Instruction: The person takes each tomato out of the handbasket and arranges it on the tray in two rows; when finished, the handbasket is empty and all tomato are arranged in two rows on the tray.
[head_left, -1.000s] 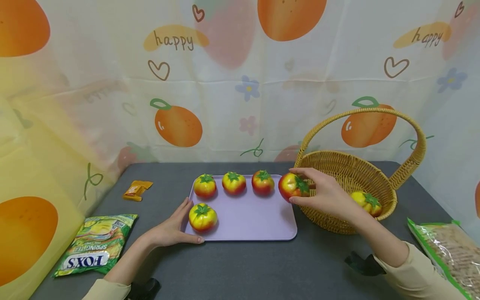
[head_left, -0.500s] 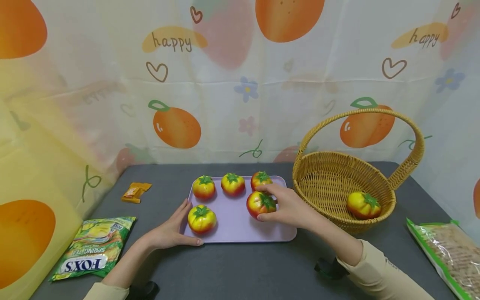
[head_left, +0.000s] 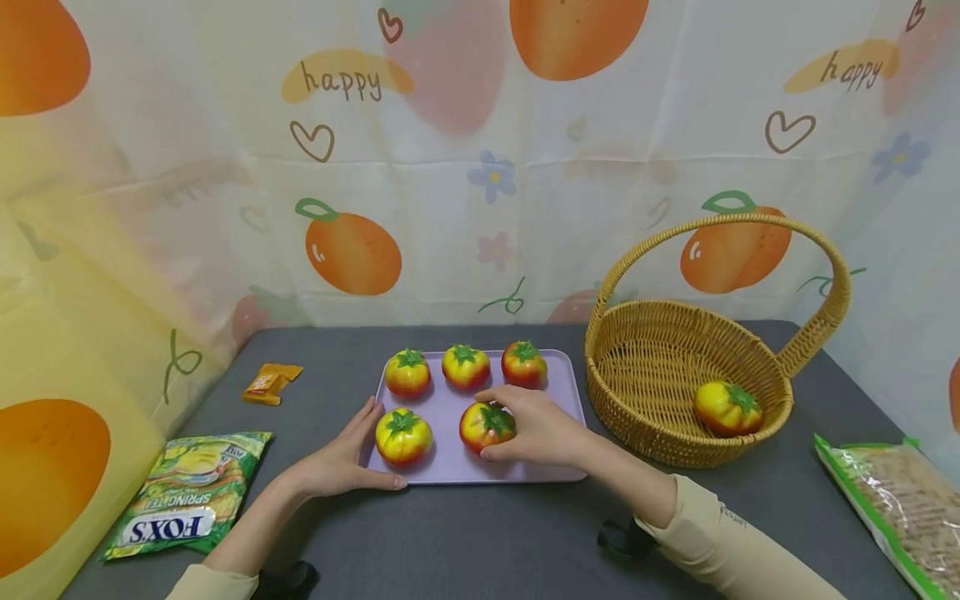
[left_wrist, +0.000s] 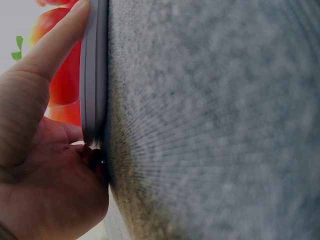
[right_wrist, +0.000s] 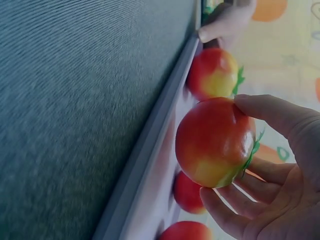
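Observation:
My right hand [head_left: 536, 427] pinches a red-and-yellow tomato [right_wrist: 215, 142] with a green star-shaped top, between thumb and fingers. It is low over the front middle of the lilac tray [head_left: 543, 473]; whether it touches the tray, I cannot tell. My left hand [head_left: 341, 458] grips the tray's front left corner, its thumb [left_wrist: 55, 45] along the front edge and its fingers at the left side. Beside that hand sits a tomato [head_left: 404, 437] on the tray. Along the tray's back stand a left tomato [head_left: 408, 374], a middle tomato [head_left: 466, 368] and a right tomato [head_left: 524, 365].
Right of the tray stands a wicker basket [head_left: 645, 358] with a tall handle, holding one tomato [head_left: 727, 409]. A green FOX'S bag [head_left: 191, 492] and a small orange packet [head_left: 272, 384] lie at the left. A clear, green-edged bag [head_left: 892, 500] lies at the right.
My right hand has carried its tomato leftward and down from the basket's rim to the tray's front row. My left hand keeps its place at the tray's corner.

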